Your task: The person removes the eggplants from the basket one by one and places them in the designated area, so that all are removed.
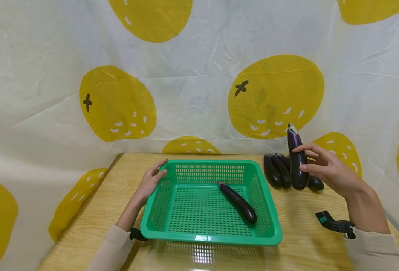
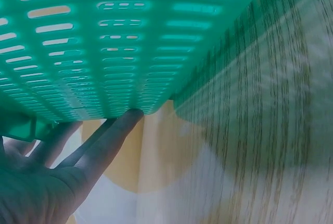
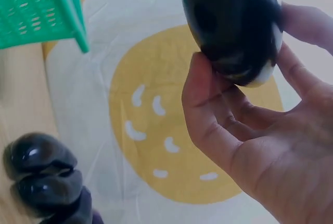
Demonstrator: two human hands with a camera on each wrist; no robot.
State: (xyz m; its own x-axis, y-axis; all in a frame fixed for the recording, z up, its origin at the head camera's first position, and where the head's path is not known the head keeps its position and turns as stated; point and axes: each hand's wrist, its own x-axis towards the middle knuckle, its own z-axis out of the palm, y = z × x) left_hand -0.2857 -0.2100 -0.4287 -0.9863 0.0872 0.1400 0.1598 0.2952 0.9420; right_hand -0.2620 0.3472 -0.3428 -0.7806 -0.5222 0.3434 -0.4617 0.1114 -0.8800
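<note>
Inspector A: What did we record, beginning with the largest?

Inspector B: A table, and on it a green plastic basket of slotted mesh. One eggplant lies inside it, diagonal, stem end away from the person.

Inspector A: The hands?

Inspector B: The left hand holds the basket's left rim, thumb over it, other fingers fairly straight against the outside. The right hand pinches a second eggplant between thumb and fingers, near mid-length.

Inspector A: And the governing relation?

Inspector B: We judge it to be the sideways gap. The held eggplant is right of the basket, apart from its right rim, long axis near upright, stem up and leaning slightly left. We find the right hand nearer that rim; the left is across the basket.

Inspector A: Anything beside it?

Inspector B: Several loose eggplants, bunched behind it on the table.
</note>
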